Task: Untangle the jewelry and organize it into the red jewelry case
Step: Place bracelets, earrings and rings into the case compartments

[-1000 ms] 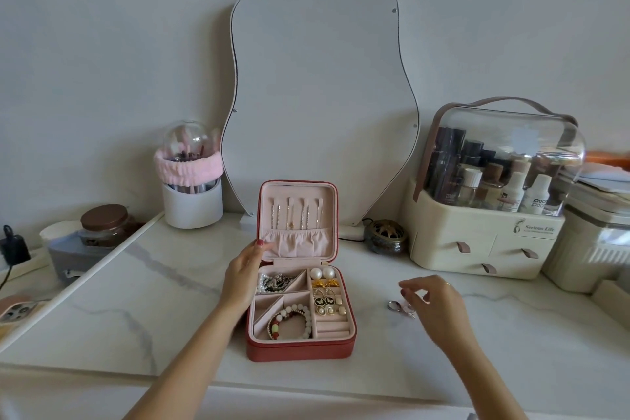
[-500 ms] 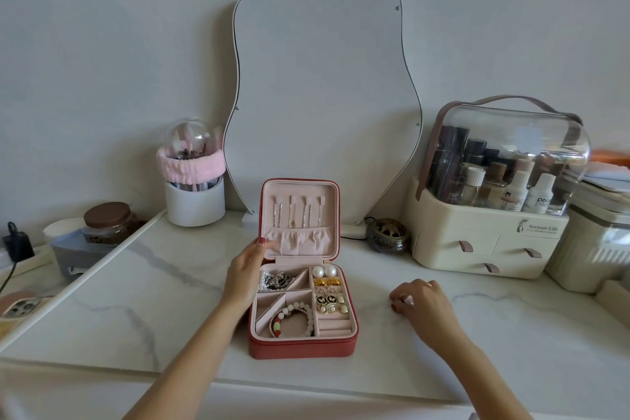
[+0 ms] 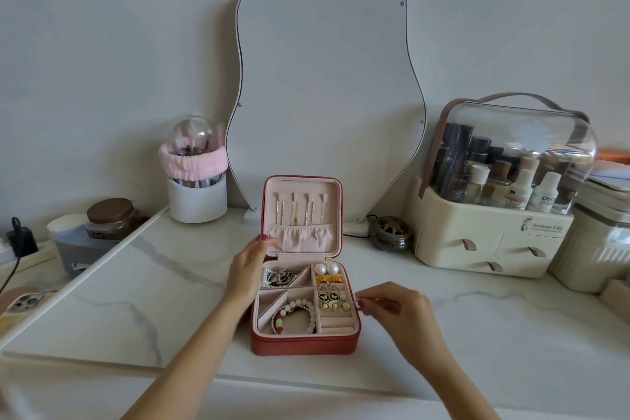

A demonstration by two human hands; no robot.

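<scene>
At the right rim of the open red square jewelry case (image 3: 303,346) | right hand (image 3: 397,309) pinches a small pale piece, too tiny to name | ring slots just left | left hand (image 3: 247,271) rests on the lid's left edge, fingers relaxed.

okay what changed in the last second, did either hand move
The right hand closed on the small piece that lay on the table right of the red jewelry case, then carried it left to the case's right rim. The left hand stayed at the case's left side by the lid.
</scene>
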